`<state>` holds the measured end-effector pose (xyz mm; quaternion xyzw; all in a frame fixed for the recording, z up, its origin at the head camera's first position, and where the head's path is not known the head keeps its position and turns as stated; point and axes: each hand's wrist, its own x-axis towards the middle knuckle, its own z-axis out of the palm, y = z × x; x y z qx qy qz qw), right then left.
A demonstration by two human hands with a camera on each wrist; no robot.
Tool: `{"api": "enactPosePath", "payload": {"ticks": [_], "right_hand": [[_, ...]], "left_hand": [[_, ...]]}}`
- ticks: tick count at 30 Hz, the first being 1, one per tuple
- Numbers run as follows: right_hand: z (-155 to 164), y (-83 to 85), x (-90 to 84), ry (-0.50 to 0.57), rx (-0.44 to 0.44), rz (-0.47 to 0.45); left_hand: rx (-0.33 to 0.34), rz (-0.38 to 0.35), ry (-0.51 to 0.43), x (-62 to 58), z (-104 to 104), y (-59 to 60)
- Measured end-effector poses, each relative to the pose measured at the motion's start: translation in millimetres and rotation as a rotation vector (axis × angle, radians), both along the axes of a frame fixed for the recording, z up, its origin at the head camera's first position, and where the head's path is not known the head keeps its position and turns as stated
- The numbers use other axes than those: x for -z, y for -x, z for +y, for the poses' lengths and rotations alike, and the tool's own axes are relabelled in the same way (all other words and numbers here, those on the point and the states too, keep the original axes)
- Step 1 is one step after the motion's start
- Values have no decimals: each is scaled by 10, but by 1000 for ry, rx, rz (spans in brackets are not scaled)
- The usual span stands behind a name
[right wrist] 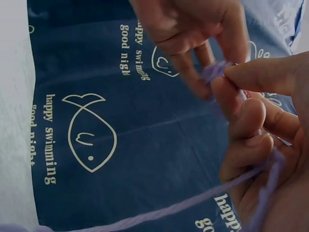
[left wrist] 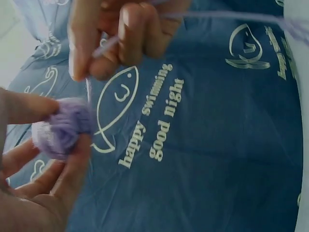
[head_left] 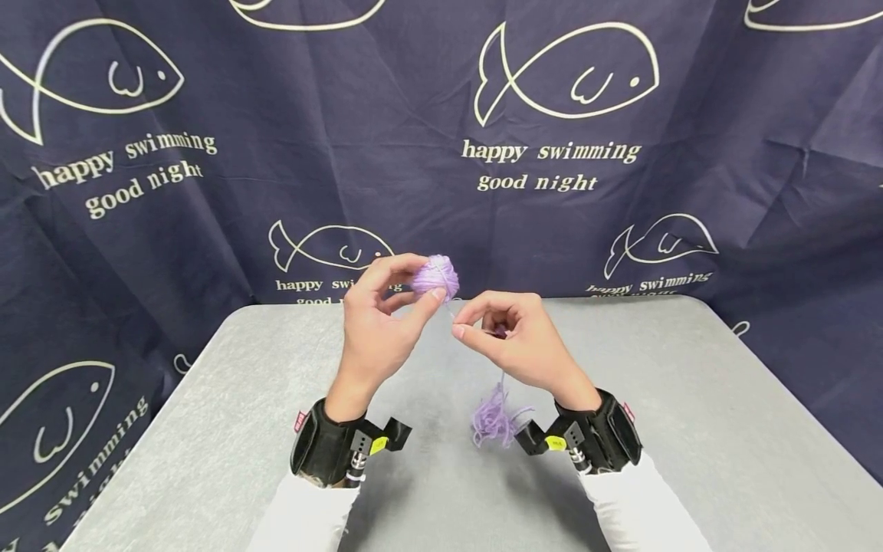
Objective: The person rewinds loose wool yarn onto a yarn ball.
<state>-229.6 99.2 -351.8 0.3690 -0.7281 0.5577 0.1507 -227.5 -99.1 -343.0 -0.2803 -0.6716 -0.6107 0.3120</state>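
A small ball of lilac yarn (head_left: 438, 277) is held up above the table's far edge, between the thumb and fingers of my left hand (head_left: 378, 326). Just right of it and slightly lower, my right hand (head_left: 517, 337) pinches the strand of yarn (left wrist: 89, 89) between thumb and forefinger. That strand runs from the ball to the pinch, as the left wrist view shows. More yarn passes through the curled fingers of the right hand (right wrist: 260, 121). From there it drops to a loose lilac tangle (head_left: 495, 420) on the table.
The grey table (head_left: 228, 429) spreads under both hands. Behind it hangs a dark blue curtain (head_left: 414, 153) printed with white fish and lettering. Black wrist straps with small cameras sit on the left wrist (head_left: 324, 445) and right wrist (head_left: 610, 433).
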Motion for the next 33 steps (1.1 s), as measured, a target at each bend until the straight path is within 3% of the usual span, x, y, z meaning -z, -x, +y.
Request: {"api": "enactPosePath", "payload": {"ticks": [4, 9, 12, 17, 21, 25, 30, 33], "right_hand": [[12, -11, -22, 46, 11, 27], [66, 18, -49, 201, -7, -8], [105, 40, -65, 312, -20, -71], [142, 87, -74, 449, -60, -148], [154, 104, -68, 460, -62, -169], [155, 108, -51, 411, -58, -188], [146, 109, -22, 313, -80, -207], [123, 111, -2, 233, -78, -192]], "left_hand": [[-49, -38, 141, 28, -25, 15], [7, -72, 305, 44, -51, 19], [93, -98, 378, 44, -64, 15], [337, -160, 432, 20, -78, -13], [527, -190, 378, -22, -80, -46], [650, -177, 242, -45, -76, -70], [703, -128, 19, -43, -42, -57], [635, -95, -124, -48, -12, -46]]}}
